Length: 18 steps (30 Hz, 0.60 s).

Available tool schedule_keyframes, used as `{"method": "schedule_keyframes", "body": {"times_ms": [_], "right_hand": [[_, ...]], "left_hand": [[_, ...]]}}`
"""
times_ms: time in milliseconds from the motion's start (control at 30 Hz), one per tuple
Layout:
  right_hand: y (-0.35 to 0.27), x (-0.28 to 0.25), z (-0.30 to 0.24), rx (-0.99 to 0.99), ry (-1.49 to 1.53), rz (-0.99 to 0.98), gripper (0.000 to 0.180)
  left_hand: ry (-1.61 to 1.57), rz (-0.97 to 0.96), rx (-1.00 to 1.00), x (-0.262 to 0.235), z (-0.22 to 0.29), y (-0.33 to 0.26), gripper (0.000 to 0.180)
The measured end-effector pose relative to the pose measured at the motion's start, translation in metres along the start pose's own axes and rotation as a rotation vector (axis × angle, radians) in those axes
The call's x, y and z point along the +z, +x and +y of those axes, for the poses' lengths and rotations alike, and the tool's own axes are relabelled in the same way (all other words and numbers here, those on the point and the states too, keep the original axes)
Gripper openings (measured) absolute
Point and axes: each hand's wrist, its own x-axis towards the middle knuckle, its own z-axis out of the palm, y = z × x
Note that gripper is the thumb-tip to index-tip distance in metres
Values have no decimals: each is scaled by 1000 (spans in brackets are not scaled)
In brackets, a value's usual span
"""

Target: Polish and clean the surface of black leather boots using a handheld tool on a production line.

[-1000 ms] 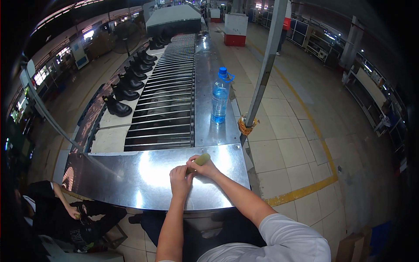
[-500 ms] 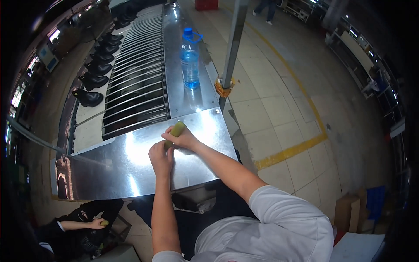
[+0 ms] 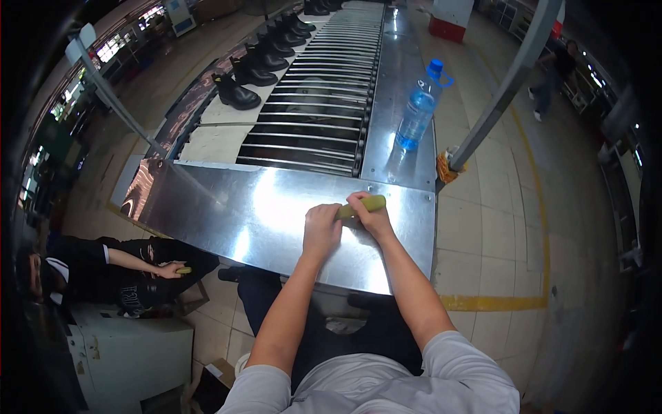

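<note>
Roller conveyor [image 3: 314,131], bare metal tabletop [image 3: 207,207] at its near end, and two hands on a green cylinder [image 3: 373,203].
The conveyor runs away from the person, with a row of black boots [image 3: 238,94] on the pale strip along its left side. At lower left sits a co-worker in dark clothes [image 3: 138,265], a small green piece [image 3: 183,270] in one hand. A blue-capped bottle [image 3: 418,109] stands on the metal ledge right of the rollers. The left hand [image 3: 321,224] has its fingers curled round the cylinder's left end; the right hand's [image 3: 371,219] fingers are wrapped around it farther along, its rounded right end poking out beyond them. The cylinder slants over the tabletop's right half; I cannot tell whether it touches the metal.
</note>
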Motion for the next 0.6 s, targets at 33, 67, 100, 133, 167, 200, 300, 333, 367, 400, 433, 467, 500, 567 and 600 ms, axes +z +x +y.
{"method": "schedule_keyframes", "body": {"times_ms": [33, 67, 100, 133, 167, 200, 300, 333, 367, 400, 433, 467, 500, 567, 600], "right_hand": [[0, 1, -4, -14, -14, -11, 29], [0, 3, -7, -6, 22, -61, 28], [-2, 4, -11, 3, 55, -109, 28], [-4, 9, -12, -87, 65, -207, 32], [-4, 10, -12, -290, -190, -274, 39], [-3, 7, -13, -514, -504, -290, 39], [-13, 10, -12, -527, -521, -263, 38], [-17, 11, -7, -311, -214, -227, 37], [-17, 6, -1, -322, -235, -214, 37], [-15, 3, 6, -245, -168, -163, 35], [-15, 10, 2, -164, -86, -127, 34], [-18, 8, -4, -155, -319, -256, 34], [-18, 8, -10, -491, -545, -277, 50], [-25, 17, -20, -682, -728, -187, 68], [-26, 18, -25, -687, -731, -183, 68]], "left_hand": [[5, 12, -14, 0, -3, -3, 34], [13, 26, -30, 1, -8, -7, 34], [11, 50, -31, 2, -13, -11, 34], [-18, 67, -53, 5, -21, -14, 35], [-54, 79, -72, 8, -22, -14, 35], [-98, 84, -80, 10, -22, -15, 31], [-120, 17, -97, 8, -25, -17, 28], [-93, 99, -59, 7, -23, -15, 22], [-112, 109, -42, 12, -19, -11, 22], [-104, 76, -59, 14, -14, -8, 21], [-79, 44, -88, 11, -14, -11, 20], [-89, 95, -59, 10, -12, -13, 21], [-91, 100, -53, 8, -12, -13, 21], [-76, -47, -140, 5, -15, -15, 18], [-40, -86, -152, 5, -14, -16, 20]]}}
